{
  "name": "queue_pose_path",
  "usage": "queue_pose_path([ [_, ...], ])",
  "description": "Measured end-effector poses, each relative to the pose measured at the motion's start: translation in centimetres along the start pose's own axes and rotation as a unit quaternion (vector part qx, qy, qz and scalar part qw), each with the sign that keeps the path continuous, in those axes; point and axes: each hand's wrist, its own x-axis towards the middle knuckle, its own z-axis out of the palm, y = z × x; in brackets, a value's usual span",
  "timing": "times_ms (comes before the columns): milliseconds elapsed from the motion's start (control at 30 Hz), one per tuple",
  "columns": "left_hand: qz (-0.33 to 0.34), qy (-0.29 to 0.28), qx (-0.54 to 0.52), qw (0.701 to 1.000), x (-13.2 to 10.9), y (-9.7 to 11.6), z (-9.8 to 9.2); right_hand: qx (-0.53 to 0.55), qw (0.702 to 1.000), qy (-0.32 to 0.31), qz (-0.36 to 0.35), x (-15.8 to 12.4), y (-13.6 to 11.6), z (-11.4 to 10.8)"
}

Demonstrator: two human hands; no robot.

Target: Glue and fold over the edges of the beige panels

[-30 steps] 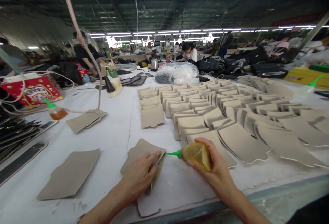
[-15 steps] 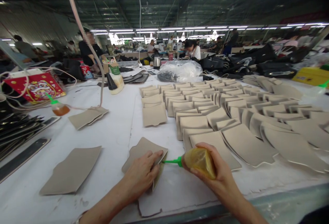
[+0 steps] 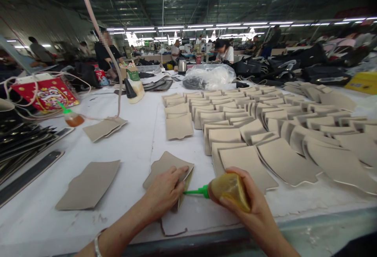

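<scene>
Hazards, by size:
Rows of beige panels (image 3: pixel 179 125), beyond the right fingers: a drip might have marked them if the right hand (image 3: pixel 253 200) swung the squeeze bottle (image 3: pixel 226 190) across.
Worked panel (image 3: pixel 165 164), under the left fingers: likely to skew if the left hand (image 3: pixel 166 184) eased its pressure.
Green nozzle (image 3: pixel 196 191), tip just beside the left fingers at the panel's edge: too hard a squeeze could have flooded the edge — and wetted the fingertips.

Fingers: right, wrapped round the bottle, gripping; left, laid across the panel, index extended toward its corner — any pinch from below could not be told.

Room: a workshop hall, far ahead of the fingers; dark roof, lit tubes, several co-workers at a distance.
Surface: a white-covered table (image 3: pixel 135 151), beneath both hands, faintly smudged.
Upon it: a plastic-wrapped bundle (image 3: pixel 212 75), well ahead of the fingers; one loose panel (image 3: pixel 91 186), left of the left fingers; a second bottle (image 3: pixel 73 120), farther off that way.
</scene>
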Motion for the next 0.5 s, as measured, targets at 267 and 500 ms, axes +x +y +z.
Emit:
queue_pose_path([
  [267,-0.007,0.009,0.007,1.000,-0.1,0.1,0.2,0.012,1.000,0.017,0.004,-0.1,-0.3,0.0],
  [500,-0.008,0.010,0.008,1.000,-0.1,0.2,0.2,0.053,0.996,0.003,0.075,-1.5,-0.8,0.7],
])
